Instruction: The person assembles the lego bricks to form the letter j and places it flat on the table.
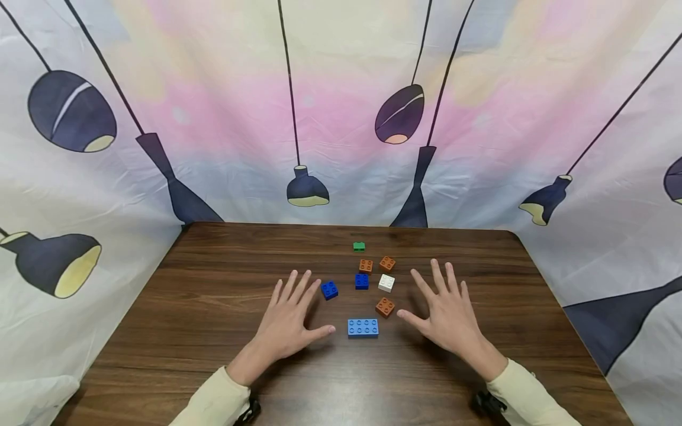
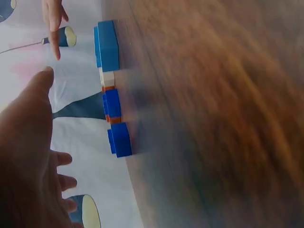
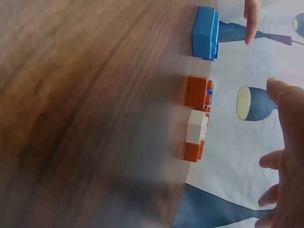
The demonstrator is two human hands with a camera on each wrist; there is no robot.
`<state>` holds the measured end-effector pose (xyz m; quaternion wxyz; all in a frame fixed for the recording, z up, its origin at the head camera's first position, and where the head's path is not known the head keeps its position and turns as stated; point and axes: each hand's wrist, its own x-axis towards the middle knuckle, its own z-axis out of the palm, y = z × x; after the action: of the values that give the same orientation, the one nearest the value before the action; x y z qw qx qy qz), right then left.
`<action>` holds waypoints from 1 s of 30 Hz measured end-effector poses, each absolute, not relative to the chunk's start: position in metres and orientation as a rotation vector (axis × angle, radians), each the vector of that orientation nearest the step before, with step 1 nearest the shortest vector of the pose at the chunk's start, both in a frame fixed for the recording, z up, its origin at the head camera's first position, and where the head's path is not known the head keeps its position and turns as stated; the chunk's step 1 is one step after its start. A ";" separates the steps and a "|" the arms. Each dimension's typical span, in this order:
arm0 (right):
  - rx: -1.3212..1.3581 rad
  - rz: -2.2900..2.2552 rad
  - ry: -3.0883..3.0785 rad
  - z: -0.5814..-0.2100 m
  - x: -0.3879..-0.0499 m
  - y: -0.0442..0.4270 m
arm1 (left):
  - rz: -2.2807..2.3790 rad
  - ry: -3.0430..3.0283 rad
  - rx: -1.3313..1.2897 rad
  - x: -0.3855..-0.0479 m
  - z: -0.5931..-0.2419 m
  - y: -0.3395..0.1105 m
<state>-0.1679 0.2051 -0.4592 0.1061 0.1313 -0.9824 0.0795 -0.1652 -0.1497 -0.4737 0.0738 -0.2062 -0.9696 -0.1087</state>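
Note:
Both hands hover over the table with fingers spread, holding nothing. In the head view my left hand (image 1: 288,322) is left of the bricks, nearest a dark blue brick (image 1: 329,290). My right hand (image 1: 447,313) is on the right, its thumb close to an orange-brown brick (image 1: 385,306). Between the hands lies a long light blue brick (image 1: 363,328). Farther back are a second dark blue brick (image 1: 362,281), a white brick (image 1: 386,283), two more orange-brown bricks (image 1: 365,265) and a small green brick (image 1: 359,246). Both wrist views show bricks apart from the fingers.
The brown wooden table (image 1: 202,278) has rounded far corners. Behind it and at both sides hangs a pale cloth (image 1: 234,118) printed with dark lamps. Dark straps sit at both cream sleeves (image 1: 215,399).

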 end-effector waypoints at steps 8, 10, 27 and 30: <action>0.470 0.308 -2.880 -0.466 -0.169 0.201 | -0.481 -2.887 -0.854 -0.166 -0.474 -0.136; 0.486 0.327 -2.876 -0.468 -0.169 0.200 | -0.514 -2.879 -0.912 -0.167 -0.474 -0.132; 0.529 0.449 -2.887 -0.481 -0.178 0.187 | -0.767 -2.982 -1.070 -0.169 -0.479 -0.108; 0.537 0.465 -2.891 -0.482 -0.179 0.184 | -0.769 -2.980 -1.088 -0.169 -0.481 -0.104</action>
<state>-0.1785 0.1837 -0.4822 0.0822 0.1798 -0.9679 0.1555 -0.1686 -0.1044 -0.4806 -0.0612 -0.3327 -0.9112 -0.2352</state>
